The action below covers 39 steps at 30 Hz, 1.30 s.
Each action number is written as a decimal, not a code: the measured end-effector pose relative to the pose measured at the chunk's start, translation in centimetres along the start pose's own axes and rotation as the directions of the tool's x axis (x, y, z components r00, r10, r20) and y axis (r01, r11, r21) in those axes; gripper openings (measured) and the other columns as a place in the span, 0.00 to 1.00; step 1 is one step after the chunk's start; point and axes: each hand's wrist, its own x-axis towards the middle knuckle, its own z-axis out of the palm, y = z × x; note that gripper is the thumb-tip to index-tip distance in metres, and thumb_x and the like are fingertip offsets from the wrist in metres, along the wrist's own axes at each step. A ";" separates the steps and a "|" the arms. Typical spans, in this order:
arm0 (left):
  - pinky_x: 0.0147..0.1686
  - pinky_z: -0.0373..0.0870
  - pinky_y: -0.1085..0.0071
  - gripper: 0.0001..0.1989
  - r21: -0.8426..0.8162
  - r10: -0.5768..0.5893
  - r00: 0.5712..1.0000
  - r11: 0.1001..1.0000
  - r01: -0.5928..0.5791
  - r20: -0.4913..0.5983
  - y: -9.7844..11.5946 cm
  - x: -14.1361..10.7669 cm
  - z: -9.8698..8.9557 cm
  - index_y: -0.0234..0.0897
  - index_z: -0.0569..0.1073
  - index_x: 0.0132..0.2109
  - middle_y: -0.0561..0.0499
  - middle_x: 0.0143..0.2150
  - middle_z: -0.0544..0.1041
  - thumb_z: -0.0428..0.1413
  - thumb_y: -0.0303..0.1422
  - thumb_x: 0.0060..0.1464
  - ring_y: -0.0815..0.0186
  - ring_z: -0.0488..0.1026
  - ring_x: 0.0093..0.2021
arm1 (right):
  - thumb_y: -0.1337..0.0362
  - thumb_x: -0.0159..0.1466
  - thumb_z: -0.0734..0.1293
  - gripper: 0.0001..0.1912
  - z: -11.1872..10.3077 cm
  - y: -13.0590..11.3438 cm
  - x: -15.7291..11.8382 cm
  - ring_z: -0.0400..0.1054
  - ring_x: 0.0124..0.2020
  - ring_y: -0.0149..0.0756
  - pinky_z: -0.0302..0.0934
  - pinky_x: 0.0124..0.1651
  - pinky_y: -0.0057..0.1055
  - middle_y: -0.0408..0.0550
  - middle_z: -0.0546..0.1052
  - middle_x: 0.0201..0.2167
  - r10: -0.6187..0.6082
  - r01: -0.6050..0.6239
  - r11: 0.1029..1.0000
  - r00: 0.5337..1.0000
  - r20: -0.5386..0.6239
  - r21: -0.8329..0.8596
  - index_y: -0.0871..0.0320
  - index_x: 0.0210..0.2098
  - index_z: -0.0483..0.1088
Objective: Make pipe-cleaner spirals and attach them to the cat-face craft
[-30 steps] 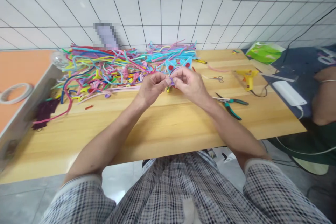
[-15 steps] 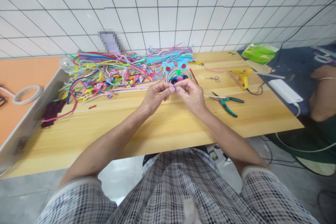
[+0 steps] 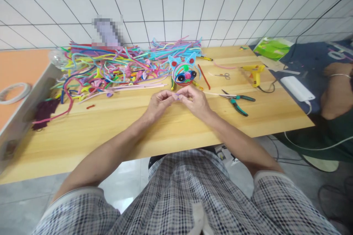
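Observation:
In the head view my left hand (image 3: 158,105) and my right hand (image 3: 195,102) meet over the wooden table. Thumbs and fingertips of both pinch a small purple pipe cleaner piece (image 3: 177,96), mostly covered by the fingers. Just beyond them stands a round animal figure (image 3: 185,69) of coiled pipe cleaners, with blue ears, red ear centres, large dark eyes and a pink nose. Right of my right hand lie green-handled pliers (image 3: 237,103), open, with a thin pale stick across their jaws.
A tangled heap of coloured pipe cleaners (image 3: 110,69) covers the back left. Small scissors (image 3: 224,76) and a yellow glue gun (image 3: 255,73) lie at right. A white power strip (image 3: 297,90) is beyond, near another person's arm (image 3: 338,91). A pale partition (image 3: 27,91) borders the left.
Both hands have come slightly back towards me and left, still pinching the purple piece, so the animal figure's face shows fully. The camera view has shifted a little.

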 end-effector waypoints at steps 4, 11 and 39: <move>0.27 0.58 0.73 0.20 0.001 -0.012 1.000 1.000 0.012 -0.018 -0.8 -0.3 -0.2 0.36 0.83 0.31 0.55 0.22 0.72 0.75 0.49 0.47 0.72 0.61 0.23 | 0.53 0.67 0.73 0.12 -0.1 0.9 0.1 0.76 0.36 0.35 0.70 0.42 0.34 0.45 0.84 0.37 0.101 -0.099 0.990 0.995 -0.020 0.099 0.55 0.42 0.77; 0.27 0.60 0.73 0.20 0.005 -0.032 0.999 0.999 0.032 -0.038 -1.3 -0.4 -0.3 0.36 0.82 0.30 0.54 0.23 0.74 0.76 0.48 0.47 0.72 0.63 0.24 | 0.54 0.66 0.71 0.11 -0.7 1.3 0.5 0.75 0.35 0.34 0.68 0.42 0.33 0.42 0.81 0.35 0.143 -0.134 0.984 0.987 -0.073 0.116 0.54 0.43 0.77; 0.46 0.78 0.66 0.26 0.176 -0.092 0.994 0.981 0.080 0.057 -2.4 -0.7 -0.2 0.36 0.85 0.37 0.43 0.44 0.89 0.71 0.57 0.52 0.57 0.84 0.45 | 0.73 0.55 0.76 0.14 -28.6 12.8 2.9 0.61 0.28 0.34 0.59 0.41 0.41 0.36 0.69 0.21 0.324 -0.726 0.588 0.615 -0.719 -0.357 0.52 0.24 0.68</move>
